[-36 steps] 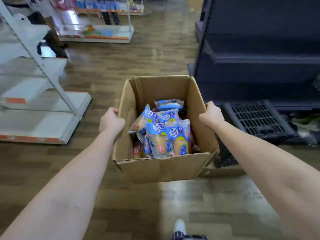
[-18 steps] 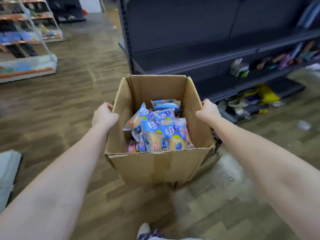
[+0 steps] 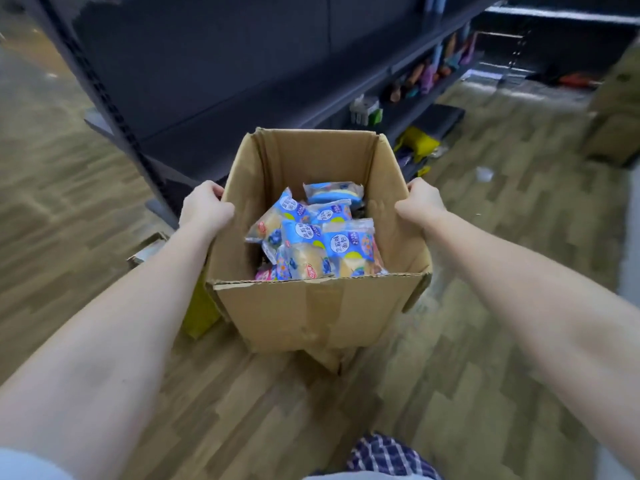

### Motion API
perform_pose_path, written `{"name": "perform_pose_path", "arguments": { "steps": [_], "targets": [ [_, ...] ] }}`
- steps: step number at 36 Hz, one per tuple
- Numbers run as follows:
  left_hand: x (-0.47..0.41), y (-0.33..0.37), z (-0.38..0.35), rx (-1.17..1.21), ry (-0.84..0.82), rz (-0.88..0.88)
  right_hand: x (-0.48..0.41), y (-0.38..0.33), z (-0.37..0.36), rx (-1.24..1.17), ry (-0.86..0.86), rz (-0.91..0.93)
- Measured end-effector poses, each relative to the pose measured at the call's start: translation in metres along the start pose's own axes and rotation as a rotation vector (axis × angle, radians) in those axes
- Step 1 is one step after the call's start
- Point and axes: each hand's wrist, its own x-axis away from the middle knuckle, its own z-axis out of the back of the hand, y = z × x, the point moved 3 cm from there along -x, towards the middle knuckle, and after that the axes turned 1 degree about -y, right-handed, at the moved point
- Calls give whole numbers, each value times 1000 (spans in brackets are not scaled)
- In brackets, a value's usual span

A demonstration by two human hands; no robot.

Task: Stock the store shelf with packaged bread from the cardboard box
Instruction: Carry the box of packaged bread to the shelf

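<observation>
Gripping the open cardboard box [image 3: 313, 306] by its top edges, the left hand [image 3: 204, 207] curls over the left wall's rim and the right hand [image 3: 420, 206] over the right wall's rim. The box hangs between both hands, clear of the wood-pattern floor [image 3: 485, 341]. Blue-wrapped bread packets [image 3: 322, 244] lie piled inside, toward the near wall, between and below the two hands. A dark store shelf [image 3: 242, 98] stands just beyond the box's far wall.

One cardboard box [image 3: 311, 306] sits between left hand [image 3: 204, 211] and right hand [image 3: 420, 206]. It shows at least five blue bread packets [image 3: 349, 244]. One pink packet [image 3: 264, 273] lies beneath.
</observation>
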Motion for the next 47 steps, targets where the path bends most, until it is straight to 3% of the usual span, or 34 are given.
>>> {"name": "perform_pose_path", "arguments": {
  "steps": [24,47],
  "targets": [
    [-131,155,-127,4,-162,-245,-116,57,61,-68,207,-278],
    [-280,199,-197,-101,-430,-479,-173,34,-21,-157,378,-625]
  ]
}}
